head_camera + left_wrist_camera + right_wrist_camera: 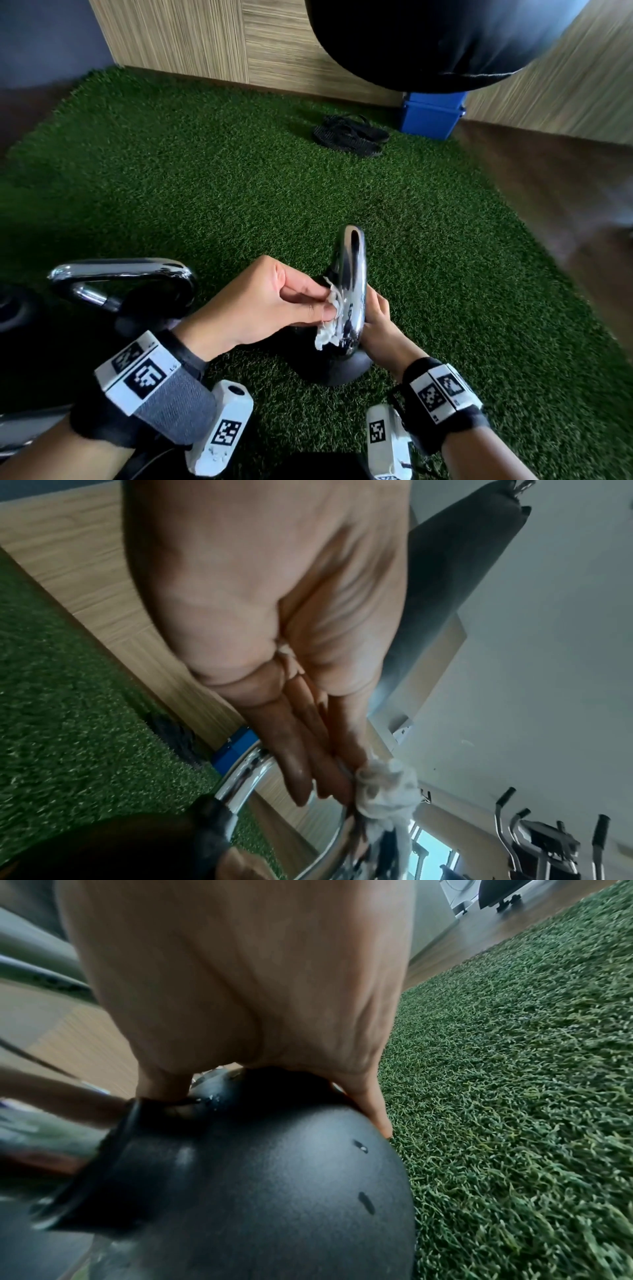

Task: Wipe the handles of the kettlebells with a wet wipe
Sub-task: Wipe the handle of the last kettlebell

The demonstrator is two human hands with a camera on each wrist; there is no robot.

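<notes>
A black kettlebell (330,371) with a chrome handle (352,274) stands on the green turf in the head view. My left hand (318,303) pinches a crumpled white wet wipe (329,325) against the left side of that handle; the left wrist view shows the wipe (387,791) bunched at my fingertips on the chrome handle (246,775). From the right, my right hand (376,317) grips the kettlebell. In the right wrist view it curls over the black ball (274,1191), thumb by the handle base. A second kettlebell's chrome handle (120,277) is at the left.
The turf mat (239,188) ends at a wooden wall panel (205,41) behind and a wood floor (565,205) on the right. Black flip-flops (349,135) and a blue box (433,114) lie at the back. A black punching bag (428,41) hangs overhead.
</notes>
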